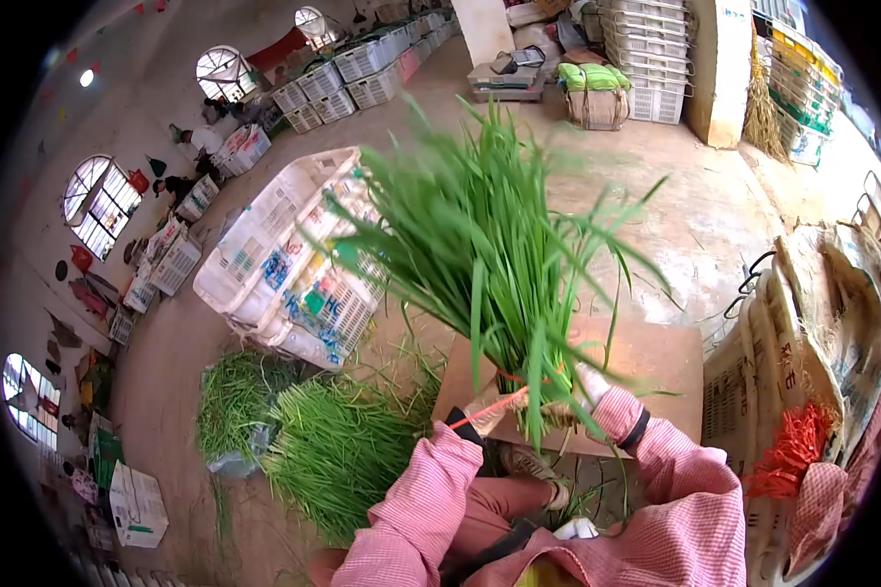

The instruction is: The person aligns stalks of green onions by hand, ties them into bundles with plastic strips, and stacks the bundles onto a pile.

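A tall bunch of green garlic chives (514, 254) stands upright before me, its leaf tips spread and partly blurred. My left hand (484, 415), in a tan covering, is closed around its lower end. A red tie string (491, 403) wraps the bunch low down and stretches across that hand towards the left cuff. On the other side, my right hand (590, 384), in a pale glove, is bent in close against the stems. Leaves cover part of its fingers, and what they grip is hidden. Beneath both hands lies a brown board (656, 357).
A loose pile of chives (347, 445) and a bag of cut greens (240, 401) lie at left. Behind stands a white crate (264, 220) holding plastic packaging. Woven sacks (768, 352) with red strings (793, 450) stand at right. Stacked crates (648, 59) and other people are farther back.
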Available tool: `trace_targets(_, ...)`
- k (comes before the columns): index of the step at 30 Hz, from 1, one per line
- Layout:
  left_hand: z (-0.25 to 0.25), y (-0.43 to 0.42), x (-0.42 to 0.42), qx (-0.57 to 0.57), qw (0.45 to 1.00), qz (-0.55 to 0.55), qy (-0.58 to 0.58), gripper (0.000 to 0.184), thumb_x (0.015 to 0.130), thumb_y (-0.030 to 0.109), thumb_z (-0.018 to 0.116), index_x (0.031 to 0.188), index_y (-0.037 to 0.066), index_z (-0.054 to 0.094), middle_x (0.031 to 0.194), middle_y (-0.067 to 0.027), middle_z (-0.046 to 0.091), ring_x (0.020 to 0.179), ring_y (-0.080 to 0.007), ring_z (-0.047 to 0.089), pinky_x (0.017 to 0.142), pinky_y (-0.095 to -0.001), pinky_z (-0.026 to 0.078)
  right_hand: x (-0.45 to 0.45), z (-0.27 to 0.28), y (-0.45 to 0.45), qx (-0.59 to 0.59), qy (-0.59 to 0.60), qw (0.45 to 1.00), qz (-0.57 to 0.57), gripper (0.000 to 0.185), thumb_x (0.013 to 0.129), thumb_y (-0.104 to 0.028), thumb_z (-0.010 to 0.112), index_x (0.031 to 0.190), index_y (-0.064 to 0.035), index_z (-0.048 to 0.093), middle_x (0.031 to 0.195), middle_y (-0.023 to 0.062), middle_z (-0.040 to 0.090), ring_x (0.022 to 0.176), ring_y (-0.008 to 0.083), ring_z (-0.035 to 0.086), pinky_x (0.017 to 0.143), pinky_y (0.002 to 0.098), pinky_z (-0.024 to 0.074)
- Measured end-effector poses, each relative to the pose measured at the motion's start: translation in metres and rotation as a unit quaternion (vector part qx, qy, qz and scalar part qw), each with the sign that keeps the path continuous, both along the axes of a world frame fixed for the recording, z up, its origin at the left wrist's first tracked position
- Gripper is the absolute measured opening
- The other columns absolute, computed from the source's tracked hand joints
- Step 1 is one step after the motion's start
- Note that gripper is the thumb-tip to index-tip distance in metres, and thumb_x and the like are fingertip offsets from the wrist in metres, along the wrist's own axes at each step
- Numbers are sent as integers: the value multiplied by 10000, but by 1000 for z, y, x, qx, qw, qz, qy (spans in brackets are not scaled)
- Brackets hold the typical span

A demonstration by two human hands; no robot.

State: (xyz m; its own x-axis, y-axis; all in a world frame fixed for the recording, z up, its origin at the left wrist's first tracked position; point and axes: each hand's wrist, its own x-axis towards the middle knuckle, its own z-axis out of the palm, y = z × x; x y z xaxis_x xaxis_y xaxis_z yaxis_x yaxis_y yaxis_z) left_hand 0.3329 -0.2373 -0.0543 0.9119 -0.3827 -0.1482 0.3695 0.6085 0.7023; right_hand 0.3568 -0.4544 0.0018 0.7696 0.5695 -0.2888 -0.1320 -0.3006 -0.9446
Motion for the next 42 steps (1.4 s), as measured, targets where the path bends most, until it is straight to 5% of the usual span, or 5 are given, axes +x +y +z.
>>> trace_targets(11,101,41,-138,-167,975,143,23,514,823,383,549,1195,42,450,1106,-125,554,955,-241,571,831,-402,482,-17,74,36,70,209,939,264,728,788,-609,446,1200,-8,446,1009,138,590,877,227,573,777,365,465)
trace_targets(20,235,58,-259,-55,981,184,-6,605,818,437,526,1278,80,362,1240,-151,452,1087,-322,482,878,-529,412,-105,79,181,-44,-782,621,-30,762,606,-293,745,1234,-37,397,1365,167,257,1280,284,219,1036,454,197)
trace_targets(29,429,147,-427,363,715,-210,-559,941,715,679,467,1155,-152,416,1069,-260,544,975,-350,563,839,-422,456,-272,174,257,516,144,819,205,943,517,-189,846,1264,5,305,1263,129,410,1175,241,379,974,380,317)
trace_targets(34,208,153,-477,314,919,202,-130,1083,642,612,623,1376,60,49,1428,-143,80,1301,-265,165,1051,-422,174,-346,95,245,336,416,799,276,1083,626,-299,779,1336,52,40,1292,202,349,1216,281,322,1023,377,247)
trace_targets(42,79,48,-495,-86,925,358,97,773,674,358,709,1261,18,339,1184,-115,473,1045,-211,497,869,-370,428,-219,68,289,205,147,966,53,522,819,-341,577,1182,7,436,1061,144,567,1040,241,498,947,332,345)
